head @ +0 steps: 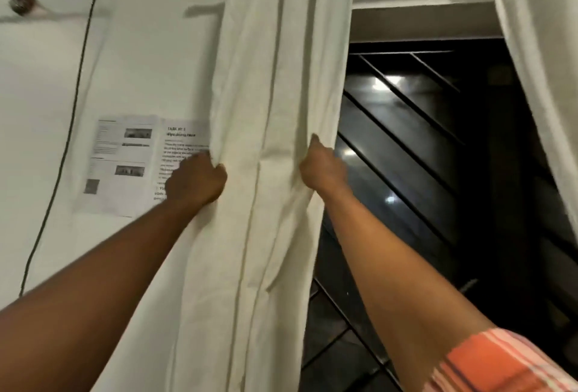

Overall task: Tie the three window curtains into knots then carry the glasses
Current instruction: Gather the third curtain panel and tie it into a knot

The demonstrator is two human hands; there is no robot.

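A cream curtain (275, 104) hangs straight down the middle of the view, in loose folds, with no knot in it. My left hand (195, 180) is closed on its left edge at about mid height. My right hand (322, 169) grips its right edge at the same height. Both arms reach up and forward. A second cream curtain (534, 57) hangs at the far right, only partly in view. No glasses are in view.
A dark window (422, 147) with slanted metal bars shows between the two curtains. On the white wall to the left are taped printed sheets (125, 163) and a thin dark cable (73, 107) running down.
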